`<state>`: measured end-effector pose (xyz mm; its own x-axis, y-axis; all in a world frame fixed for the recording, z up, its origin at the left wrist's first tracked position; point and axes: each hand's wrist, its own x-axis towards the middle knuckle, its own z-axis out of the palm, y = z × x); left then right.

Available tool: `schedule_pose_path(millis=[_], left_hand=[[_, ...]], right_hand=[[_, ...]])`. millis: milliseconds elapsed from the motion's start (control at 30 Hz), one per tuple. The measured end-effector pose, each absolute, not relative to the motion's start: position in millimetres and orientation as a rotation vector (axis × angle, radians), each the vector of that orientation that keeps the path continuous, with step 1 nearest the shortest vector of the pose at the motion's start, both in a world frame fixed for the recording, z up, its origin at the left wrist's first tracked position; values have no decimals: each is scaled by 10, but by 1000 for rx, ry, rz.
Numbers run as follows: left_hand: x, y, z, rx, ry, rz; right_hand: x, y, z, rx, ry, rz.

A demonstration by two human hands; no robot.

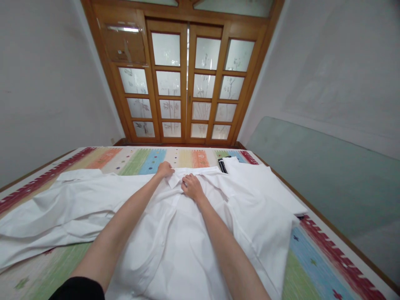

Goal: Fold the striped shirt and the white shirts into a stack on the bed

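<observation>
A white long-sleeved shirt (187, 237) lies spread out in front of me, its collar (200, 171) at the far end. One sleeve (62, 208) stretches away to the left in loose folds. My left hand (165, 169) is closed on the left end of the collar, fingers pinching the fabric. Just right of it, my right hand (191, 187) has its fingers curled onto the cloth below the collar, gripping the shirt near its neck opening. The fingertips are partly hidden by the hand.
A colourful striped cloth (140, 160) covers the surface under the shirt. Folded white garments (265, 183) with a black-and-white striped piece (223, 165) lie at the right. Wooden doors with glass panes (187, 83) stand beyond. A pale green panel (328, 175) leans along the right wall.
</observation>
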<state>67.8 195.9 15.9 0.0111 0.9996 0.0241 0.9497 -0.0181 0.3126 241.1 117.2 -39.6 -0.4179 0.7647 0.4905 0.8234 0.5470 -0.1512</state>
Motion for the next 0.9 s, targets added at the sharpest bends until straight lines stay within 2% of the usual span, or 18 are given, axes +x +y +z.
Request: schedule_pose_path(millis=[567,900], left_hand=[[604,2017,380,2223,1870,137],[729,2045,266,2322,1768,191]], right_hand=[[2412,1186,-420,-1275,-2240,-154],[2412,1188,-435,-1347,-2132,-126]])
